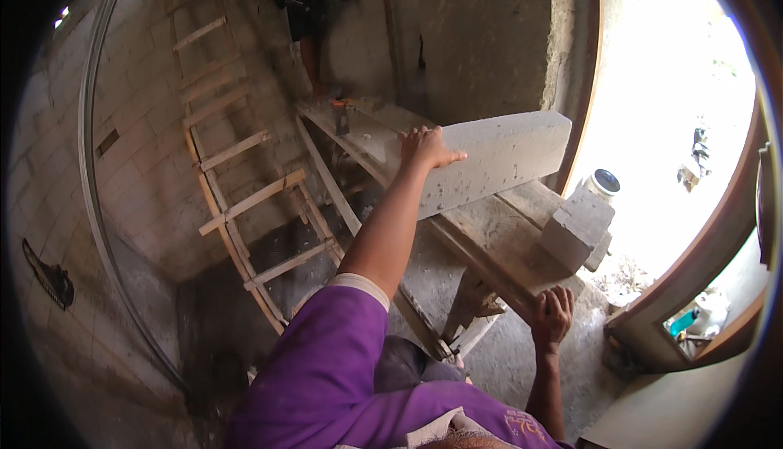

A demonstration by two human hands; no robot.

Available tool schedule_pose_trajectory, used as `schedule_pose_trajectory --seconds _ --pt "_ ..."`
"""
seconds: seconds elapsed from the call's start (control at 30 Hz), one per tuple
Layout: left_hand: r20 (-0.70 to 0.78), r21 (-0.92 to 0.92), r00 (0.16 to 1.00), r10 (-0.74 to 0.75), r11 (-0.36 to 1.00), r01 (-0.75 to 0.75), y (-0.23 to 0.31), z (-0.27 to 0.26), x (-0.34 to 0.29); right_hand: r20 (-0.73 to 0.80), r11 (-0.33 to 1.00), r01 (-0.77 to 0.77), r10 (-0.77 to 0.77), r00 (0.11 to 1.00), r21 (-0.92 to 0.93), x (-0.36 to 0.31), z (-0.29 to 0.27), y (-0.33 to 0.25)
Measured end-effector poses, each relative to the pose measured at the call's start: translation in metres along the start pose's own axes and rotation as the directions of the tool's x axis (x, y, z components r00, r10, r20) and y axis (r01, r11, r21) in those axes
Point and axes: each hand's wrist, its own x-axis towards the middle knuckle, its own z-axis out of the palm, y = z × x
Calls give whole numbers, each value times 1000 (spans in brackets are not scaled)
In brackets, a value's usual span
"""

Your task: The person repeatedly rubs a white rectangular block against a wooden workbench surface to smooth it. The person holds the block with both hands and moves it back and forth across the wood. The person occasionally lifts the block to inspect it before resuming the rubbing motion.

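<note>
A long pale grey lightweight concrete block point(497, 159) stands on its narrow edge across the wooden planks point(489, 233). My left hand point(426, 149) grips its left end, with the fingers over the top edge and the thumb along the face. My right hand point(553, 317) is closed over the near right end of the planks, its fingers curled on the wood. Just beyond that hand, a shorter grey block piece point(577, 227) sits on the planks.
A wooden ladder point(220, 155) leans at the left wall. Another person's leg point(307, 61) shows at the planks' far end, near an orange-handled tool point(340, 108). A white bucket point(602, 183) stands by the bright doorway. Wooden trestle legs point(469, 306) are under the planks.
</note>
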Motion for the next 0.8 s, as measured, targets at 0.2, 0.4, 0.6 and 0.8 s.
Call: schedule_pose_trajectory --seconds 0.2,0.4,0.6,0.8 --pt "-5 -105 1000 19 994 -19 -2 3 4 22 1000 -5 5 1000 1 0 0 4" --pt "5 15 1000 1 1000 -1 0 0 3 27 1000 -1 1 1000 4 0 0 4" --pt "18 -36 1000 -10 999 11 -1 2 3 8 1000 16 -16 1000 6 2 -1 0" --pt "29 5 1000 -5 1000 4 -2 1 3 -6 1000 10 -10 1000 6 2 0 -1"
